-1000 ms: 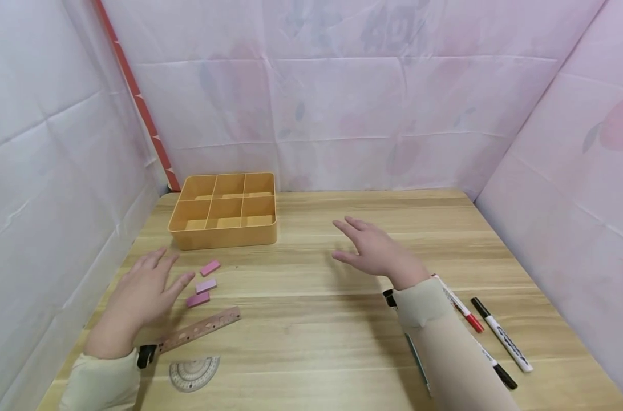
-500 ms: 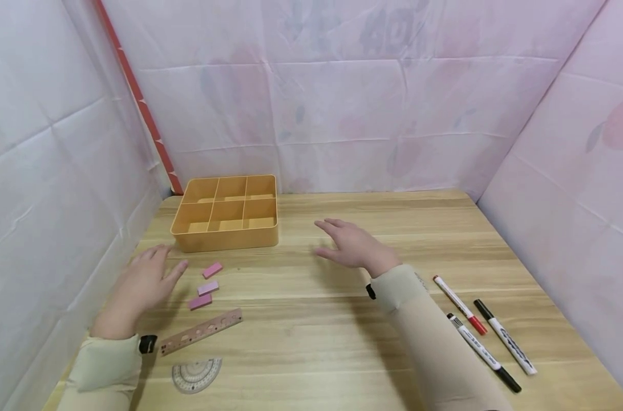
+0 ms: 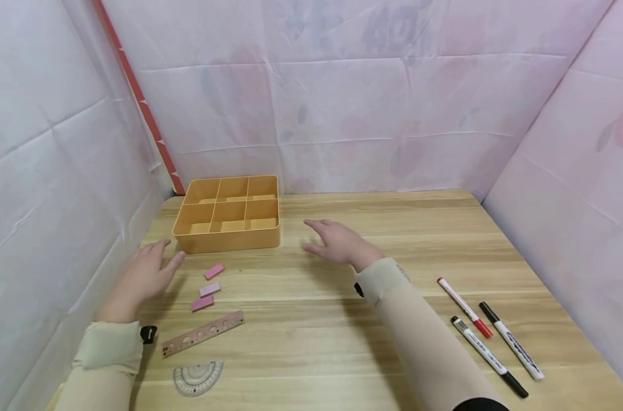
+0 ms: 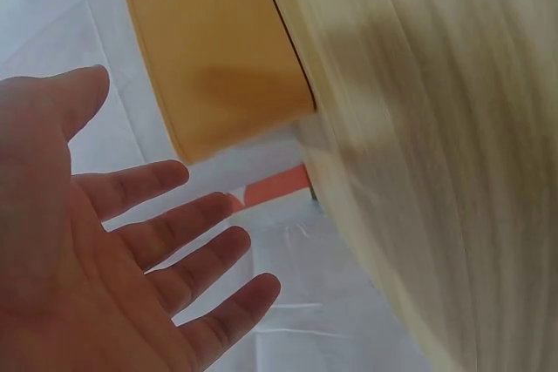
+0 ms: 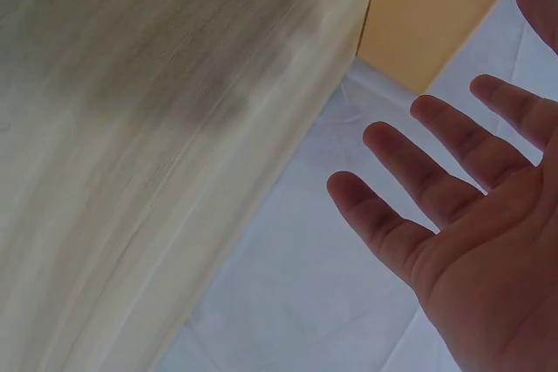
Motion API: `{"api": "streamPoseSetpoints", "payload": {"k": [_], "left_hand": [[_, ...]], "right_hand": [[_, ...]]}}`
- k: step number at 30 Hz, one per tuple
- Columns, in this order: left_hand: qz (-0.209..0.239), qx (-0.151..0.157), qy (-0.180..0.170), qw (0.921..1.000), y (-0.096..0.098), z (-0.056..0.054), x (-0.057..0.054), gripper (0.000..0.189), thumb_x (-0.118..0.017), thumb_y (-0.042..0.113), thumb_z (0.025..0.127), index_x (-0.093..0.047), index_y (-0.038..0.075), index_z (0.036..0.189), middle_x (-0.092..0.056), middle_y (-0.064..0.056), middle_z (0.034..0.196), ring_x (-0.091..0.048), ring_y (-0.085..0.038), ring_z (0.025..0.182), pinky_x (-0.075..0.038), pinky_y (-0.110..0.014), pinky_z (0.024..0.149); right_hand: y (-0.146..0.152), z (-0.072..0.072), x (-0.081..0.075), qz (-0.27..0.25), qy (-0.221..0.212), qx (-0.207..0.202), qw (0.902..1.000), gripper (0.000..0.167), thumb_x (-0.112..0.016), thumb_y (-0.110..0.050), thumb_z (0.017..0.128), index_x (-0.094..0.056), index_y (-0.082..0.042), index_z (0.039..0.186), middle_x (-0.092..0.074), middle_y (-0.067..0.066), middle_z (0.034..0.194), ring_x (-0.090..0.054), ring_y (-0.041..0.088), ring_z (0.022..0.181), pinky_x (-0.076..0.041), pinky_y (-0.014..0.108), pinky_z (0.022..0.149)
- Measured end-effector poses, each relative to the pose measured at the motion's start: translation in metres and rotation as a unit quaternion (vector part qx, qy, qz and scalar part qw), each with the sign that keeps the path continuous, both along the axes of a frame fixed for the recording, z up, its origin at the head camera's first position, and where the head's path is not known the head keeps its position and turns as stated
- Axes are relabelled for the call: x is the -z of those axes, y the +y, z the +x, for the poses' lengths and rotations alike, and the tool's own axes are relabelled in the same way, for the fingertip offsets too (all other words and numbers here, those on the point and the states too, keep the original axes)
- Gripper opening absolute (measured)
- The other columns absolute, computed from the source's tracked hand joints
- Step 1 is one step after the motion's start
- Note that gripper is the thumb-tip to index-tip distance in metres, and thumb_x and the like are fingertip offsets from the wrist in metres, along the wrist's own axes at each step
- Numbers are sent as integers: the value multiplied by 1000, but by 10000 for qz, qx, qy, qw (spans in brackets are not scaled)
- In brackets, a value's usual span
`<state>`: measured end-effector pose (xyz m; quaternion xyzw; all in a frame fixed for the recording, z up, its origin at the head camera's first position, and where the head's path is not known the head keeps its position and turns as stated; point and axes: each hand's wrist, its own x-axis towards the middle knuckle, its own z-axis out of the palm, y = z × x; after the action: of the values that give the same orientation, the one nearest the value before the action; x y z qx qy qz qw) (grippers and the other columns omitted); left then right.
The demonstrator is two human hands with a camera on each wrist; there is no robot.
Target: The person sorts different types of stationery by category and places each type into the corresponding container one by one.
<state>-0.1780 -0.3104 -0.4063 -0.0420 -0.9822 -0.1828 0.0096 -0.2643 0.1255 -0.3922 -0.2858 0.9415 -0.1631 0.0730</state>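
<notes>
A yellow-orange box (image 3: 229,241) with several compartments stands at the back left of the table. My left hand (image 3: 144,275) hovers just off its front left corner, fingers spread and holding nothing. To the right of the box, my right hand (image 3: 338,244) is held above the table with straight fingers and nothing in them. In the left wrist view the left palm (image 4: 105,250) faces the box wall (image 4: 218,50). The right wrist view has the right hand (image 5: 471,206) apart from the box (image 5: 427,15).
Three pink erasers (image 3: 210,289) lie in front of the box. Nearer are a pink ruler (image 3: 203,334) and a clear protractor (image 3: 198,378). A red marker (image 3: 464,307) and two black markers (image 3: 512,341) (image 3: 488,355) lie at right. Cloth walls (image 3: 342,114) enclose the table.
My right hand has moved left toward the box, uncovering the markers. The left hand has shifted slightly forward toward the box's corner. The objects on the table keep their places.
</notes>
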Motion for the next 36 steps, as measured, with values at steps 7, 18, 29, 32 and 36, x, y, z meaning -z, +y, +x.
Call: {"api": "streamPoseSetpoints", "payload": {"k": [7,18,29,32,36], "left_hand": [[145,-109,-182,9997,-10,-10,-1,84,-32,57,109,-30,-16,153,-33,-46,151,-31,-64,139,-26,-76,113],[486,-100,-418,9979,-19,-20,2,83,-28,58,110,-27,-11,156,-31,-43,156,-29,-61,143,-26,-74,115],[1059,-119,-349,9937,-13,-33,5,72,-29,48,112,-31,-10,155,-38,-42,152,-36,-59,141,-30,-71,115],[1128,-111,-283,9931,-11,-35,7,69,-30,45,112,-34,-10,153,-41,-41,151,-38,-58,140,-31,-71,115],[1277,-179,-230,9914,-6,-36,8,66,-29,44,113,-37,-9,151,-45,-38,149,-41,-56,139,-33,-69,116]], "right_hand": [[-8,-4,1,22,-122,105,9999,76,-55,-57,103,-32,-17,163,-47,18,159,-45,36,147,-38,53,121],[-32,-12,0,-110,-302,141,9994,73,-49,-55,106,-30,-15,164,-45,14,161,-43,33,149,-34,49,124],[-51,-17,11,-310,-180,466,9983,74,-38,-56,109,-30,-5,162,-41,13,164,-41,31,151,-31,45,126],[-54,-17,13,-281,-226,519,9980,76,-36,-58,109,-29,-3,162,-40,14,165,-40,31,151,-31,45,126],[-57,-17,15,-300,-272,560,9976,75,-34,-57,110,-30,-2,162,-44,14,162,-42,32,150,-32,45,126]]}}
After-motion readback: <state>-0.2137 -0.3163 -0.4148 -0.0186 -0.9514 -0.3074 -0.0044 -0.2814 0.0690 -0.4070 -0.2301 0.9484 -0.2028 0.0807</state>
